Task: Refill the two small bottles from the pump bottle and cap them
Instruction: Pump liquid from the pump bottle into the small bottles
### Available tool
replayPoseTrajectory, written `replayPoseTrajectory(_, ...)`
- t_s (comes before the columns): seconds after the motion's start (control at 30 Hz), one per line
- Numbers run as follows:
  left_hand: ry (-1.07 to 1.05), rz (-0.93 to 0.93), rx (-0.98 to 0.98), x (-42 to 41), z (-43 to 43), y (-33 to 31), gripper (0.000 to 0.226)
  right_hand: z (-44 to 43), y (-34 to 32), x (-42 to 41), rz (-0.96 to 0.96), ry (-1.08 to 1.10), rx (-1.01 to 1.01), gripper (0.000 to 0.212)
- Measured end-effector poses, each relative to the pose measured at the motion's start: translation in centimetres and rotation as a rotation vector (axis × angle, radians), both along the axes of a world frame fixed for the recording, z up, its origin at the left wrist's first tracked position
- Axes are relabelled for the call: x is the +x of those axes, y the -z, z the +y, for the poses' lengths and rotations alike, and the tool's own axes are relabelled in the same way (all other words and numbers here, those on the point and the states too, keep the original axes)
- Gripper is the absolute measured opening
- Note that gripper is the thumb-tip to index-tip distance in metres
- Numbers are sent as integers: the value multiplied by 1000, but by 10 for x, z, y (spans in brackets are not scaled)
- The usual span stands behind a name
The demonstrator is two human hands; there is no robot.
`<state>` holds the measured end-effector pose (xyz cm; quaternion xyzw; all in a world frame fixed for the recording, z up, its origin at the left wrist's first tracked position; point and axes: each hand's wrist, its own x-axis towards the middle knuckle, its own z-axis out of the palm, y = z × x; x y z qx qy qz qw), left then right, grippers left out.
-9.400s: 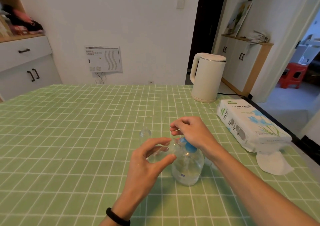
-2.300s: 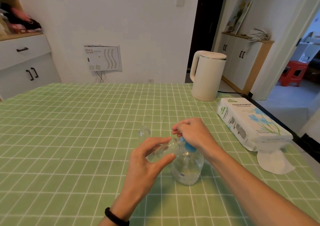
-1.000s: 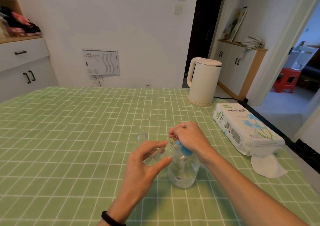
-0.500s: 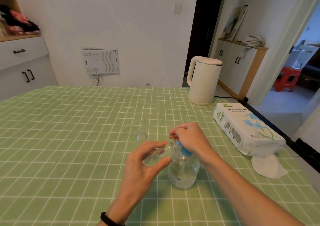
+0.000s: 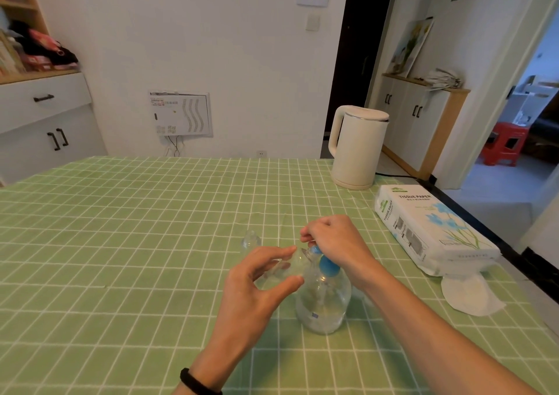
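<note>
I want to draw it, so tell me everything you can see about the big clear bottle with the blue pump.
The clear plastic pump bottle, round-bodied, stands upright on the green checked tablecloth. It has a blue collar and pump head, a thin tube inside, some clear liquid and a tiny label low down. The right hand curls over its pump head; the left hand holds a small clear bottle tilted at its spout.

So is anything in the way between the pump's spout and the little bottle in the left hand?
Nothing visible. The left hand holds the bottle tilted, its mouth right at the blue spout of the pump bottle; the right hand grips its top. The other bottle stands apart, behind.
</note>
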<state>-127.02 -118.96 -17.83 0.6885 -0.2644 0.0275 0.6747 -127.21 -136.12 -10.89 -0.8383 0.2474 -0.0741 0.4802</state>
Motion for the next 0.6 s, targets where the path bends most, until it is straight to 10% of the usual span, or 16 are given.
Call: replayPoseTrajectory(0.6,-13,3,0,3,0,8,40,0,8,4,16,36,-9,24)
